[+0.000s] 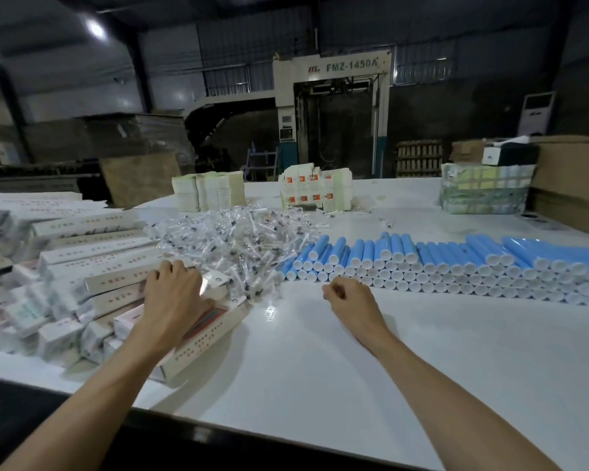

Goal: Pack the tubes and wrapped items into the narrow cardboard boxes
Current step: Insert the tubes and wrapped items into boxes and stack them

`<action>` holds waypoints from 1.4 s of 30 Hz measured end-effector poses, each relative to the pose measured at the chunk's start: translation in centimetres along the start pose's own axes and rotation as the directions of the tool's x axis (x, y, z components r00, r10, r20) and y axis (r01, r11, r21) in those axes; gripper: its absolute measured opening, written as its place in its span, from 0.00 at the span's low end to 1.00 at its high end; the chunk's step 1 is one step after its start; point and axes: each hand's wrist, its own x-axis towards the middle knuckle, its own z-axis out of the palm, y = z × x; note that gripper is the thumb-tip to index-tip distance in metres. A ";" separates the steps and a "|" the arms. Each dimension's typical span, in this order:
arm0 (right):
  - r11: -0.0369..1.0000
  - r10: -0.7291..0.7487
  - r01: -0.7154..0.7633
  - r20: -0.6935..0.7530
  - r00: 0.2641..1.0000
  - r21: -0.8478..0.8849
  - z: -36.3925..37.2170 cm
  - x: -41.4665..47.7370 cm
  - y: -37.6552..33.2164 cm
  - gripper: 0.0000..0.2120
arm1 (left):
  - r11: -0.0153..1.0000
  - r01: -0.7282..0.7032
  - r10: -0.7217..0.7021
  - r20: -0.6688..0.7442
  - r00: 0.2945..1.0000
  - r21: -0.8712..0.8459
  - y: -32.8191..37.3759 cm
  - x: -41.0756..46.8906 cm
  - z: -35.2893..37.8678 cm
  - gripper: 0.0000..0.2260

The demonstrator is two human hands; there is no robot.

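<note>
Fingers (171,268) of the left hand (176,297) were curled over the far end of a narrow box (201,338), which was held down flat on the desk (320,368) just in front of the heap of wrapped items (238,239). Its end flap, on the heap side, appeared to be open, though what lay inside could not be made out. The right hand (351,300) was held above the bare desk, in front and to the right of the heap, its fingers (334,289) drawn in toward the palm with nothing seen between them.

A good part of the job was judged done: a large pile of boxes (82,253) was stacked to the left of the heap, several layers deep. Whether each was filled and closed could not be told.

Much was left. The heap itself was broad and thick, and to its right a long bank of blue tubes (439,263) with white caps was laid in rows, several high. Behind the heap, two stacks of flat cartons (208,192) were waiting, not yet folded up.

The box under the left hand was taken to be the one in work, and a tube from the near edge of the bank, close to the right hand, seemed the likely next thing to be put in it.
</note>
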 end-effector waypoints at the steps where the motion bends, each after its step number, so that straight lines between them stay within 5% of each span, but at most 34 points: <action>1: 1.000 0.008 -0.008 0.000 1.000 0.010 0.0 -0.1 0.0 0.16 | 0.999 -0.008 0.007 -0.025 1.000 -0.046 0.1 0.0 -0.2 0.24; 7: 0.999 0.030 -0.030 -0.008 1.000 0.031 -0.3 0.0 -0.3 0.15 | 0.770 -0.238 0.134 -0.215 0.967 -0.592 2.1 0.7 -3.7 0.08; 10: 0.998 0.045 -0.045 -0.010 0.999 0.041 -0.4 0.0 -0.3 0.14 | 0.570 -0.309 0.139 -0.282 0.949 -0.761 5.1 1.3 -5.4 0.11; 12: 0.999 0.042 -0.041 -0.026 0.999 0.026 -0.5 0.0 -0.2 0.14 | 0.339 -0.290 0.149 -0.254 0.956 -0.895 7.6 1.8 -5.7 0.14; 16: 0.998 0.064 -0.064 -0.096 0.993 0.010 -1.1 0.3 -0.2 0.12 | -0.076 -0.062 0.167 -0.074 0.983 -0.995 13.1 2.8 -4.0 0.17; 22: 0.985 0.164 -0.174 -0.274 0.948 -0.011 -3.3 0.7 0.2 0.14 | -0.442 0.381 0.398 0.203 0.895 -0.812 18.3 2.7 0.2 0.25; 27: 0.973 0.216 -0.230 -0.448 0.868 0.023 -7.1 2.8 -0.1 0.15 | -0.515 0.431 0.478 0.170 0.862 -0.740 18.6 2.9 1.7 0.24; 31: 0.932 0.247 -0.348 -0.519 0.818 -0.106 -11.0 5.8 1.2 0.09 | -0.577 0.432 0.451 0.171 0.876 -0.693 18.5 3.1 2.0 0.19; 42: 0.778 0.335 -0.427 -0.269 0.903 -0.462 -14.4 11.8 4.3 0.20 | -0.578 0.377 0.420 0.132 0.898 -0.724 18.2 3.5 1.9 0.10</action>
